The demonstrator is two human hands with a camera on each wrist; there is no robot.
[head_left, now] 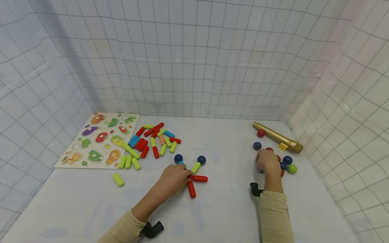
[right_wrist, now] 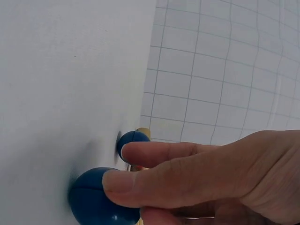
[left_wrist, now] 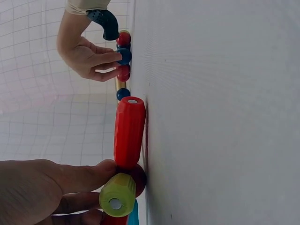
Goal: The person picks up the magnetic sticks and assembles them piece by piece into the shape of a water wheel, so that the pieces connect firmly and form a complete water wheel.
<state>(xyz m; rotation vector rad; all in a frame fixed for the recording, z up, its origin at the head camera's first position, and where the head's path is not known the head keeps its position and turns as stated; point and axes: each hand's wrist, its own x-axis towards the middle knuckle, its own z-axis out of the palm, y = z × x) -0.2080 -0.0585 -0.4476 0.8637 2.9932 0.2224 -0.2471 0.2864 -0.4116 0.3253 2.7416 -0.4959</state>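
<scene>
Right grip (right_wrist: 187, 187) pinching blue ball (right_wrist: 93, 201)

No readable text, label, brand or number appears anywhere; the puzzle board (head_left: 100, 141) carries only pictures of vegetables, no lettering.

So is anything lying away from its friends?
Yes, one green stick lies alone on the white table, apart from the stick pile beside the puzzle board. Nothing looks broken or spilled.
</scene>
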